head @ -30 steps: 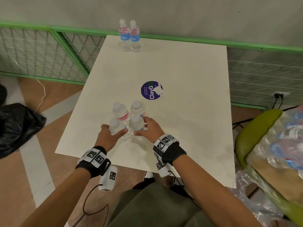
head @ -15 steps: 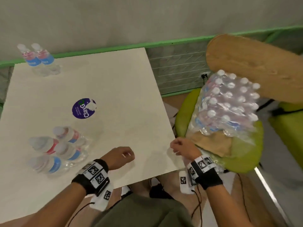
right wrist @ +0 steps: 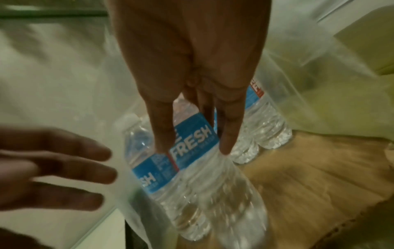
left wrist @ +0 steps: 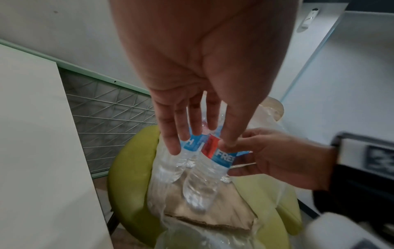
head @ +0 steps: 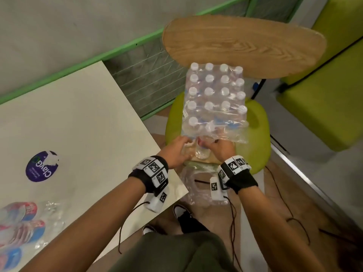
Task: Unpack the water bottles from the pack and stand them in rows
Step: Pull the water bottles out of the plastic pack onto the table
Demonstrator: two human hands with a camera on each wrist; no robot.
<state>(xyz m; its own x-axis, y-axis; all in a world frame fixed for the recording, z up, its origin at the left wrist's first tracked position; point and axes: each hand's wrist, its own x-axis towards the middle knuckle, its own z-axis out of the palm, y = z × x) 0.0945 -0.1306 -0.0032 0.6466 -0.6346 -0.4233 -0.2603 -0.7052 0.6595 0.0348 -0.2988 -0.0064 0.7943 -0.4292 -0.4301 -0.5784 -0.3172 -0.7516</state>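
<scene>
A shrink-wrapped pack of water bottles [head: 214,99] with white caps stands on a green chair [head: 257,134] to the right of the white table [head: 78,124]. Both hands reach into its torn near end. My right hand [head: 221,147] grips a clear water bottle [right wrist: 192,168] with a blue FRESH label, thumb on one side and fingers on the other. My left hand [left wrist: 192,134] lays straight fingers on that bottle and its neighbour [left wrist: 170,168], gripping neither. Several unpacked bottles [head: 21,228] stand at the table's near left.
A wooden chair back [head: 243,48] rises behind the pack. A brown cardboard tray [right wrist: 309,168] lies under the bottles. Loose plastic wrap [head: 202,193] hangs below the seat. A green bench [head: 324,95] stands at the right. A purple sticker [head: 42,166] marks the table.
Both hands left the group of bottles on the table and moved right to the pack's open end. The view swung from the table to the chair.
</scene>
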